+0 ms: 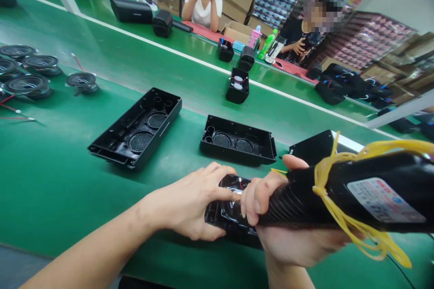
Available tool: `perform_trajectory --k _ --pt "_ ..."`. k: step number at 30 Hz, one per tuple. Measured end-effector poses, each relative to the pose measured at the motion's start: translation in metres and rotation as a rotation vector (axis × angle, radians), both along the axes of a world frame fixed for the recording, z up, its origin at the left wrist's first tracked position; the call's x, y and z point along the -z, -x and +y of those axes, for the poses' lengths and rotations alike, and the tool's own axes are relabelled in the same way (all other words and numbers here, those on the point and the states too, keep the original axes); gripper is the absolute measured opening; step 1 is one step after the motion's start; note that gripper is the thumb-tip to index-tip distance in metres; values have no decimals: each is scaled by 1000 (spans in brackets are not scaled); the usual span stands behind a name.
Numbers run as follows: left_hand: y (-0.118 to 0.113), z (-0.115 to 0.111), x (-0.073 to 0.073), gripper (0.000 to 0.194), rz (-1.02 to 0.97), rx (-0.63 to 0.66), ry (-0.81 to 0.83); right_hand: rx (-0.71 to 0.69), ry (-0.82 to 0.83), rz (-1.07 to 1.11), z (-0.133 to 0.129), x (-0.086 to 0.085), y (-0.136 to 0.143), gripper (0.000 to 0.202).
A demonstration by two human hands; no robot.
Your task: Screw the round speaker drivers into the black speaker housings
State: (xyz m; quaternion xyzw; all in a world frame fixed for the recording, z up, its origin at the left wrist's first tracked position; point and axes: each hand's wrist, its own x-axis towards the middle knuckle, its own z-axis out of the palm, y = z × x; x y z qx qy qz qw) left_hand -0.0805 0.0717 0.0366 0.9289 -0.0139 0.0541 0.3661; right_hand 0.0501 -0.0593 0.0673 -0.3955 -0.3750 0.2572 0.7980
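My left hand [193, 203] grips the near black speaker housing [213, 214], its thumb and fingers on either side of one end. Inside the housing a round speaker part and a small red wire show between my hands. My right hand [281, 216] is wrapped round a black power screwdriver [379, 189] with a label and yellow bands tied on it. The tool points down and left into the housing; its tip is hidden by my fingers.
Two open black housings [137, 131] [240, 140] lie beyond my hands. Loose round speakers [29, 83] sit at the left. A small black box [237, 86] with white discs stands farther back. People sit across the green table [68, 153].
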Motion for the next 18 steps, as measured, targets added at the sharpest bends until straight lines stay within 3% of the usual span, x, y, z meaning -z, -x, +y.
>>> perform_trajectory --k 11,18 --pt "1 3 4 50 -15 2 -2 13 18 -39 2 6 5 59" --pt "1 3 5 45 -68 18 -56 13 78 -75 -11 27 5 50"
